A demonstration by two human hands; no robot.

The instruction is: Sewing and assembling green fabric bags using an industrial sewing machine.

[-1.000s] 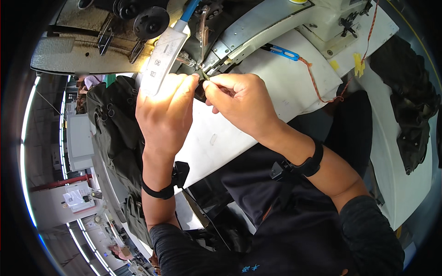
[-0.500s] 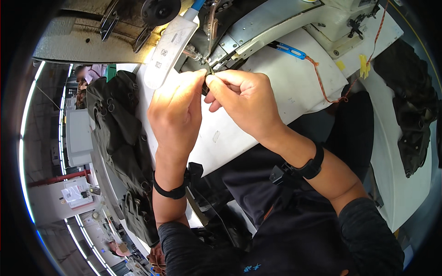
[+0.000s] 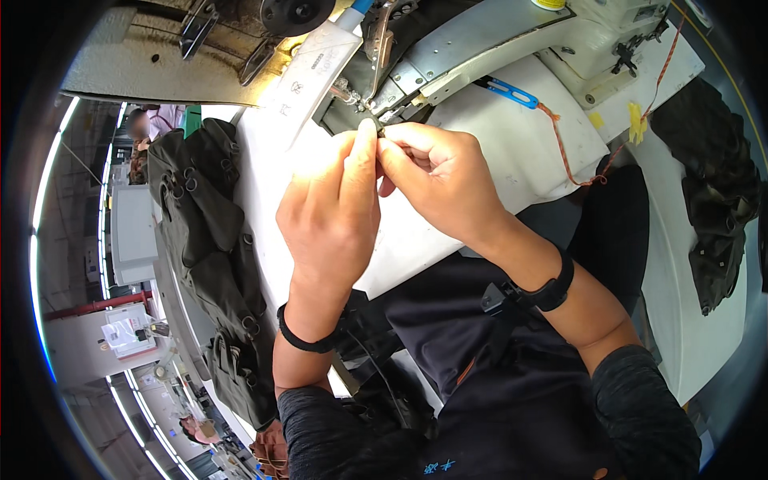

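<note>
Dark cloth [image 3: 344, 120] lies beside the sewing machine's [image 3: 488, 44] foot. The right hand [image 3: 448, 176] seems to pinch its edge; the left hand's [image 3: 332, 208] grip is hidden. Likely aligning; next calls for steady feeding.

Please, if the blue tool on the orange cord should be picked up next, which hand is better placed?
Probably the right hand: it is clearly nearer to the blue tool, which lies up and to its right. The left hand would have to reach past it.
</note>
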